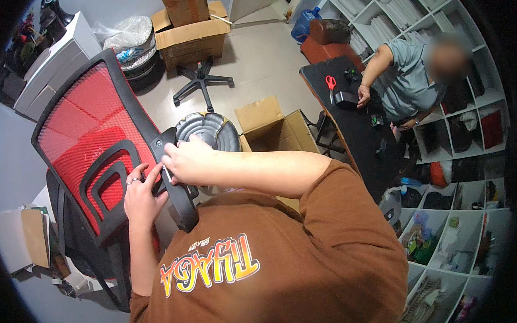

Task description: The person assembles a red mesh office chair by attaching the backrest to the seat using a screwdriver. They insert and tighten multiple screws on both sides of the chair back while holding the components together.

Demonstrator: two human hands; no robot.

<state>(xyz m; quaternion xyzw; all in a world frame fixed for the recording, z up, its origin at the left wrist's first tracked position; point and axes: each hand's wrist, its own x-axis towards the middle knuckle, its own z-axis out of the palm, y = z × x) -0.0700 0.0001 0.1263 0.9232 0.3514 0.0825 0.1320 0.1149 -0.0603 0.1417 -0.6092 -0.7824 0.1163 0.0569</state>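
red mesh chair back [92, 113] leans at person's l side, blk armrest [182, 207] by its r edge. r hand [189, 160] bent over armrest top, fingers curled; can't tell if grip's clamped. l hand [144, 200] at armrest, grip apart. 1 co-worker [406, 81] at table [369, 168] w/ red scissors [330, 82].

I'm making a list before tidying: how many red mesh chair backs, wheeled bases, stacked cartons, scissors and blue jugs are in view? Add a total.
Red mesh chair back: 1
Wheeled base: 1
Stacked cartons: 2 (upper carton, lower carton)
Scissors: 1
Blue jug: 1
Total: 6
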